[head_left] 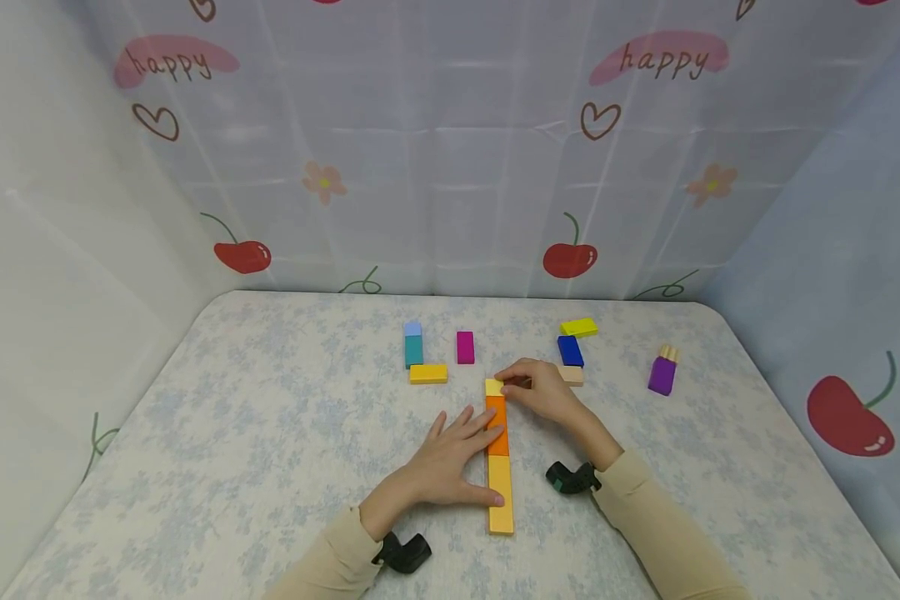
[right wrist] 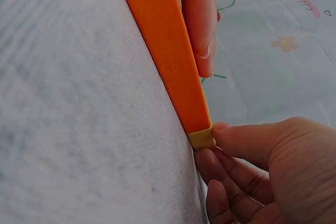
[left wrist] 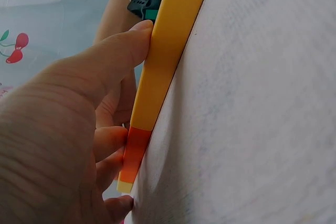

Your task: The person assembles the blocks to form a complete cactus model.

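A straight line of blocks lies on the table: a light orange block [head_left: 501,521] nearest me, an orange block [head_left: 499,447] in the middle, and a small pale yellow block [head_left: 493,387] at the far end. Spread fingers of my left hand [head_left: 444,467] rest on the orange block, while its thumb touches the light orange one. From the right side my right hand [head_left: 546,393] pinches the pale yellow block between thumb and fingers. In the right wrist view that pale yellow block [right wrist: 201,139] sits flush against the end of the orange block [right wrist: 163,45].
Beyond the hands lie light blue [head_left: 413,328], teal [head_left: 413,352], yellow [head_left: 428,374] and magenta [head_left: 465,347] blocks. Farther right are a bright yellow block [head_left: 579,327], a dark blue block [head_left: 570,351], a beige block [head_left: 572,377], and a purple block [head_left: 662,376] with cream pieces.
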`<action>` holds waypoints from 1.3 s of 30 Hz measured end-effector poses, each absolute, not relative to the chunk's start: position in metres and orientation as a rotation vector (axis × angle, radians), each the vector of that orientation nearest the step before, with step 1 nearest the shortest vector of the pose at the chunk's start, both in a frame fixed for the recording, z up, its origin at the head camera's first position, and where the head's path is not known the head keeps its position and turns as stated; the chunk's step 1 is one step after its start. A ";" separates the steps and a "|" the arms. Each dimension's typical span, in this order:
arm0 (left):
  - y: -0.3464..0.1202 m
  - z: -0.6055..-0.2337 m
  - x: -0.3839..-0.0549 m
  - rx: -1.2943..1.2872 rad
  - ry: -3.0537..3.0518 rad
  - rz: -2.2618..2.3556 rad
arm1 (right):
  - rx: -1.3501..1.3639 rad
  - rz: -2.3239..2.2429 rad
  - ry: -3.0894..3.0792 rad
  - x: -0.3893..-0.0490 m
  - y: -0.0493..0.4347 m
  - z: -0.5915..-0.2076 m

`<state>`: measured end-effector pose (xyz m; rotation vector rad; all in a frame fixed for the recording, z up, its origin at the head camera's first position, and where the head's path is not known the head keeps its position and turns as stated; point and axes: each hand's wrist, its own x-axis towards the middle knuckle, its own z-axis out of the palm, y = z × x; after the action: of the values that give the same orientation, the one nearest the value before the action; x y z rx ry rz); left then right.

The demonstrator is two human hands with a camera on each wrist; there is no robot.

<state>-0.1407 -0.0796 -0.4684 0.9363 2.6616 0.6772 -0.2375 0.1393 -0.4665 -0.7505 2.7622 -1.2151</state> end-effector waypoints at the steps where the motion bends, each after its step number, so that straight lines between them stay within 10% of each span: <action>1: -0.080 -0.468 -0.141 0.937 2.661 0.679 | -0.756 -1.209 2.765 -0.238 0.139 -0.467; 39: -0.080 -0.470 -0.141 0.935 2.643 0.722 | -0.200 -1.367 2.819 -0.236 0.240 -0.460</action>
<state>-0.1409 -0.0803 -0.4704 0.9350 2.6429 0.7220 -0.2365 0.2400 -0.4601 -0.1995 2.8194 -1.3665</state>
